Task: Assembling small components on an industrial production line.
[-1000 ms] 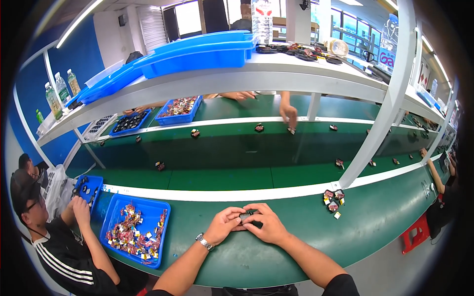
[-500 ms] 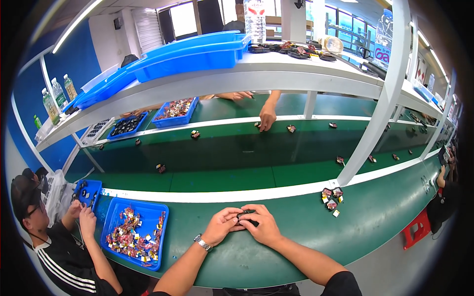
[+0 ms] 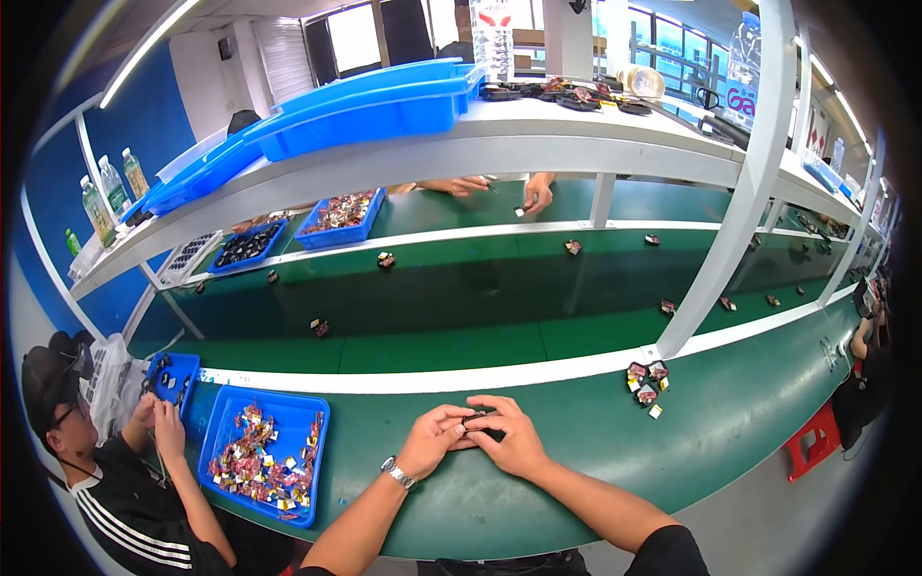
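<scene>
Hands meet at the lower middle of the frame, on the green bench (image 3: pixel 576 480). The left hand (image 3: pixel 434 440), with a wristwatch (image 3: pixel 396 472) on its wrist, and the right hand (image 3: pixel 514 437) both close their fingers around a small dark part (image 3: pixel 477 420) held between them. To the lower left lies a blue tray (image 3: pixel 317 422) of small mixed pieces. Right of the hands, near a white post (image 3: pixel 715 259), sits a little pile of finished parts (image 3: pixel 645 379). At the far left, another person (image 3: pixel 106 480) works beside a smaller blue tray (image 3: pixel 187 363).
</scene>
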A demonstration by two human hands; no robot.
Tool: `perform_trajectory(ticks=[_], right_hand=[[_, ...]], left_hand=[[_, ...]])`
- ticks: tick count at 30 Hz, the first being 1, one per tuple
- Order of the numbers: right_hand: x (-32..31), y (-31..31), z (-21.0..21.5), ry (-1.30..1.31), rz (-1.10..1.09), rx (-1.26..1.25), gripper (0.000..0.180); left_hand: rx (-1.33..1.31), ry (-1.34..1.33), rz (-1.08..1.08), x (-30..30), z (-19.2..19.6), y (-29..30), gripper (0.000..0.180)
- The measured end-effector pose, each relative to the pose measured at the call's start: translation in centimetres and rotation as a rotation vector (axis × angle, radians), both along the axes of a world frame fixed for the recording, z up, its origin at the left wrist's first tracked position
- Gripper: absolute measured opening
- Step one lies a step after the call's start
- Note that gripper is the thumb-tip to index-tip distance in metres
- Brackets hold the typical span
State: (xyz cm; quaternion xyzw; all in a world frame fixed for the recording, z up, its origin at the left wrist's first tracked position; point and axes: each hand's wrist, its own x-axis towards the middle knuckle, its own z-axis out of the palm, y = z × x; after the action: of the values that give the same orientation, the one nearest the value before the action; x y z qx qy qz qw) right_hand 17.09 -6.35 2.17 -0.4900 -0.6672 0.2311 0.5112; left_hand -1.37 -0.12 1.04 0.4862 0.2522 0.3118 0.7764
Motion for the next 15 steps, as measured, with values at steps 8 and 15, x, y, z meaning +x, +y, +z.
perform_trajectory(ticks=[8, 15], right_hand=[[-0.42, -0.41, 0.90, -0.095, -0.093, 0.092, 0.017], [-0.41, -0.65, 1.34, -0.074, -0.086, 0.078, 0.017]], left_hand=[[-0.025, -0.081, 0.013, 0.22, 0.07, 0.00, 0.026], [-0.045, -0.084, 0.012, 0.27, -0.26, 0.03, 0.024]])
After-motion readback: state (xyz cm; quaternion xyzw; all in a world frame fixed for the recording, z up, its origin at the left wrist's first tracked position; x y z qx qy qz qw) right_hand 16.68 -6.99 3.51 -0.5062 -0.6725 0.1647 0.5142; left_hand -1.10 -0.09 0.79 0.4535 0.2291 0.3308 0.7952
